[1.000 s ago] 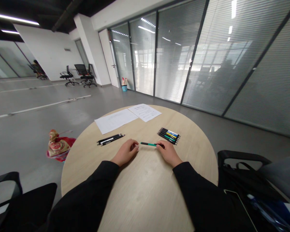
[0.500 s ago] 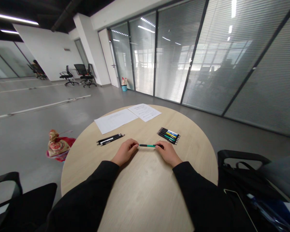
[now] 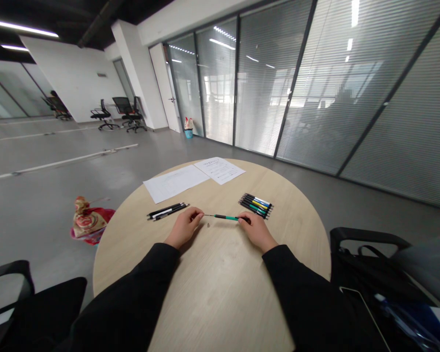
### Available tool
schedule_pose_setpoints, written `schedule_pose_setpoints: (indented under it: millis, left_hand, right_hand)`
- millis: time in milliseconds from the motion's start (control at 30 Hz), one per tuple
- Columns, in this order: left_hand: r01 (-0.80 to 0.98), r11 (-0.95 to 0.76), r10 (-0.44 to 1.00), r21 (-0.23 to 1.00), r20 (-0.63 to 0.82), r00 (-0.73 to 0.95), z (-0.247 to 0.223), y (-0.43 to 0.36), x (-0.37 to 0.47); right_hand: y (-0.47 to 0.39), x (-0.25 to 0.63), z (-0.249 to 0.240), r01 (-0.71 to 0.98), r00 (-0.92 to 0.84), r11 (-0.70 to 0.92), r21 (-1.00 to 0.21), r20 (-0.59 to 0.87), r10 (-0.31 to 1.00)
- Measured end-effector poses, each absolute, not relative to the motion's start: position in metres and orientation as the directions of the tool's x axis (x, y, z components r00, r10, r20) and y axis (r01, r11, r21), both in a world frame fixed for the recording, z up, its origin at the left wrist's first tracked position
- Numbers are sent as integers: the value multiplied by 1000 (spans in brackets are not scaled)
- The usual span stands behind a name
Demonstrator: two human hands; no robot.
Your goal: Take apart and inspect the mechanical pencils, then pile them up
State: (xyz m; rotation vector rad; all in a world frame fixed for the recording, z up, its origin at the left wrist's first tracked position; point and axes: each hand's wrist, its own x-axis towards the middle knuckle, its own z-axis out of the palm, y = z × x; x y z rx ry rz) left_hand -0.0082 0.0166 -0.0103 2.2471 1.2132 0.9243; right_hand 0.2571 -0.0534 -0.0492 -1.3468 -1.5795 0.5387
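My right hand (image 3: 255, 228) pinches the rear end of a green pen barrel with a dark grip (image 3: 226, 217), held level just above the table. My left hand (image 3: 187, 225) pinches the far end of a thin pen refill (image 3: 209, 215). That refill lines up with the barrel's grip end and seems partly inside it. On the table below it lies a small grey piece (image 3: 208, 225), perhaps the pen's tip. Right of the hands lies a row of several pens (image 3: 255, 205) in white, blue, yellow and green. To the left is a small group of black and white pens (image 3: 167, 211).
Two paper sheets (image 3: 178, 182) lie at the far side of the round wooden table (image 3: 223, 293). Black chairs stand at both sides, the right one (image 3: 370, 237) with a bag and other items on it. A red and gold bundle (image 3: 90, 222) is left of the table.
My left hand has moved left, away from the barrel, baring the thin refill between. The small grey piece now shows on the table. The barrel has shifted slightly right and up.
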Motion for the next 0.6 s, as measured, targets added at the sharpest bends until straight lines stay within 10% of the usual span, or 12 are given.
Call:
schedule_pose_setpoints:
  millis: [600]
  left_hand:
    - [637, -428, 885, 641, 440, 152, -17, 31, -18]
  right_hand:
    - [-51, 266, -56, 697, 191, 185, -693, 428, 884]
